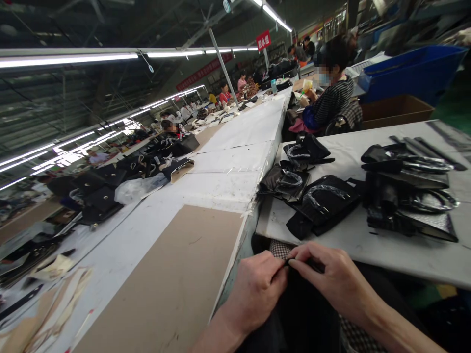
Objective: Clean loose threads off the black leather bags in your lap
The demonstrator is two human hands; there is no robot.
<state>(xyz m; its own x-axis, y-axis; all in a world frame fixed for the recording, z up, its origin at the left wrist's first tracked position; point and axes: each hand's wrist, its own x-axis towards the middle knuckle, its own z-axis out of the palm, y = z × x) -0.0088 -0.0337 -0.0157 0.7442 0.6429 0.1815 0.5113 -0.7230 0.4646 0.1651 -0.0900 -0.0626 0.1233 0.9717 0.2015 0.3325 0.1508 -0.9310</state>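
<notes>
Above my lap, both hands meet at a small black edge pinched between the fingertips. It seems to belong to a black piece of material (303,306) hanging down between my wrists; its kind cannot be made out. My left hand (259,284) is closed, thumb and curled fingers gripping the edge from the left. From the right, my right hand (326,272) pinches the same edge between thumb and forefinger. Just beyond my hands, a black handbag (327,201) with plastic-wrapped handles lies on the side table (346,252).
More black handbags (408,196) are piled on the side table's right. A brown board (172,274) covers part of the long white table (235,184) at my left. A co-worker (327,98) in stripes sits ahead, near a blue bin (412,73). Black bags (101,196) line the far side.
</notes>
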